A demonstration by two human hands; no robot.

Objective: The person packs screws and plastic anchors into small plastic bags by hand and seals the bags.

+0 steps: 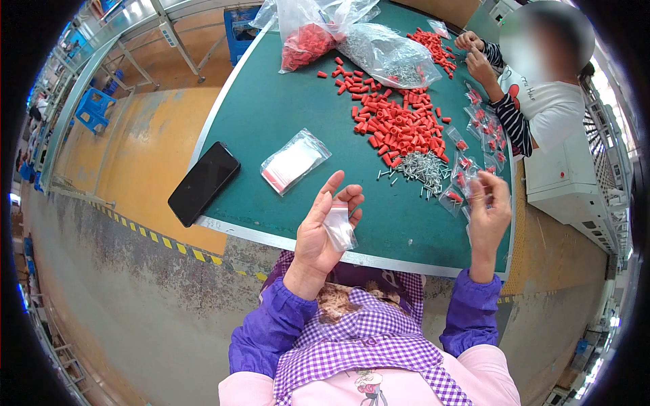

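Note:
My left hand [316, 243], palm up, holds a small clear zip bag [340, 227] with a red strip along its top, and the bag hangs across my fingers. My right hand [491, 213] is at the table's right edge, its fingers curled together over several small zip bags [452, 197] with red caps and screws inside. What those fingers grip, if anything, is hidden. Between my hands and farther off lies a heap of loose silver screws [423, 170], touching a larger pile of red tapered caps [393, 125].
A stack of flat zip bags [296, 162] and a black phone [203, 184] lie on the green table [271, 210] at left. At the back are a bag of red caps [308, 46] and a bag of screws [399, 57]. A co-worker [542, 101] works at the far right.

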